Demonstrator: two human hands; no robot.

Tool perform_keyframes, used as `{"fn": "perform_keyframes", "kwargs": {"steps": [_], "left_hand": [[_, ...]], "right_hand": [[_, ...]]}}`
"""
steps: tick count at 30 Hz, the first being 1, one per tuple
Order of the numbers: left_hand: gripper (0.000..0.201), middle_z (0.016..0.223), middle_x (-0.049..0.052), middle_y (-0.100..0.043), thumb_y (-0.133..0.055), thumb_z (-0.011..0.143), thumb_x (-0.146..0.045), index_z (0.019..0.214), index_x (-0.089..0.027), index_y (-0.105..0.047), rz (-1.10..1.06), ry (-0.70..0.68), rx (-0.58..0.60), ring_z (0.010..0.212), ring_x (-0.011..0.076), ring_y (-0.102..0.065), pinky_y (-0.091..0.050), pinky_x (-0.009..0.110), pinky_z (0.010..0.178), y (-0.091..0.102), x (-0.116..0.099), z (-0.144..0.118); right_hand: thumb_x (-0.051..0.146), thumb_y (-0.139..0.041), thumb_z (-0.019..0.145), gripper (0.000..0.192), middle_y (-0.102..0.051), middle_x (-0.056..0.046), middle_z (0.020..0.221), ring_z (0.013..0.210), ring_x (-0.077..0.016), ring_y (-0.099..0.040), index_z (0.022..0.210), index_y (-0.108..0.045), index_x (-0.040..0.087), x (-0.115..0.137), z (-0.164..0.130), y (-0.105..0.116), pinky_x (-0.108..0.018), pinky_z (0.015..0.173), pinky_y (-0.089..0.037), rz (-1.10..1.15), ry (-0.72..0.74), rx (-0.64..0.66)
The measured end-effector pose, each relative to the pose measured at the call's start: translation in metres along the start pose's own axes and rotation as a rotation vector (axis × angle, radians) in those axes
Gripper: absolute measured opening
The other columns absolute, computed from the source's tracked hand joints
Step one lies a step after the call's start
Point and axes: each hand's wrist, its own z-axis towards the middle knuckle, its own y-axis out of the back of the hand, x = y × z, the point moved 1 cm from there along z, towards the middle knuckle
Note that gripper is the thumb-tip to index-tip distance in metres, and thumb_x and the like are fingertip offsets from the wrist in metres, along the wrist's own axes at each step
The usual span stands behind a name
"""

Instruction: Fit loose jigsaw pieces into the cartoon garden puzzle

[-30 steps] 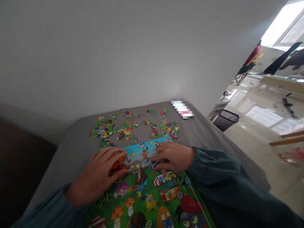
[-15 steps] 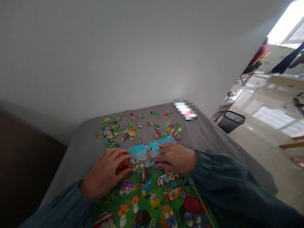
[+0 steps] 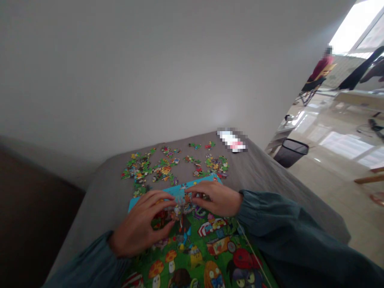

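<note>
A cartoon jigsaw puzzle [image 3: 195, 236] with a green lower part and a blue upper strip lies before me, its figures including mushrooms and a walnut-like face. My left hand [image 3: 144, 224] is over its upper left part. Thumb and fingertips pinch a greyish puzzle piece [image 3: 177, 213], blurred by motion. My right hand [image 3: 214, 196] rests at the upper right of the puzzle, fingers bent and closed toward the thumb. Whatever lies between those fingertips is too small to make out. Loose puzzle pieces [image 3: 163, 170] are scattered just beyond the top edge.
Grey cloth [image 3: 288, 200] covers the table, which stands against a pale wall [image 3: 150, 72]. A phone [image 3: 231, 140] with a lit screen lies at the back right. On the floor to the right stands a dark bin [image 3: 291, 153]. A person [image 3: 322, 66] sits in the far background.
The grey zombie face, plain before, is now blurred and broken up at my left fingertips. My left hand has shifted slightly right; my right hand has moved left, toward it.
</note>
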Motion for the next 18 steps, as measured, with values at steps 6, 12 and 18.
{"fn": "perform_keyframes", "kwargs": {"steps": [6,12,18], "left_hand": [[0.037,0.118,0.004,-0.062,-0.058,0.083,-0.025,0.12,-0.028,-0.056,0.006,-0.096,-0.124,0.111,0.0204,-0.055,-0.045,0.034,0.095,-0.001,-0.021,0.002],[0.038,0.118,0.004,-0.063,-0.055,0.087,-0.035,0.124,-0.028,-0.054,0.052,0.006,-0.138,0.108,0.0212,-0.058,-0.047,0.034,0.092,-0.006,-0.015,0.0],[0.035,0.121,0.004,-0.061,-0.052,0.089,-0.039,0.122,-0.026,-0.055,0.072,0.099,-0.154,0.11,0.0214,-0.056,-0.045,0.033,0.095,-0.005,0.003,-0.005]], "right_hand": [[0.033,-0.059,0.086,0.039,-0.07,-0.003,0.09,0.074,-0.0116,-0.062,0.122,-0.056,0.018,0.007,0.001,-0.021,-0.024,0.069,-0.048,0.491,-0.152,0.045],[0.028,-0.065,0.08,0.029,-0.066,0.001,0.073,0.061,-0.0096,-0.059,0.107,-0.063,0.017,0.0,0.004,-0.016,-0.022,0.059,-0.048,0.645,-0.288,0.006],[0.033,-0.069,0.075,0.021,-0.064,0.0,0.071,0.06,-0.0096,-0.058,0.085,-0.064,0.015,-0.008,0.004,-0.005,-0.023,0.058,-0.049,0.668,-0.305,-0.053]]}}
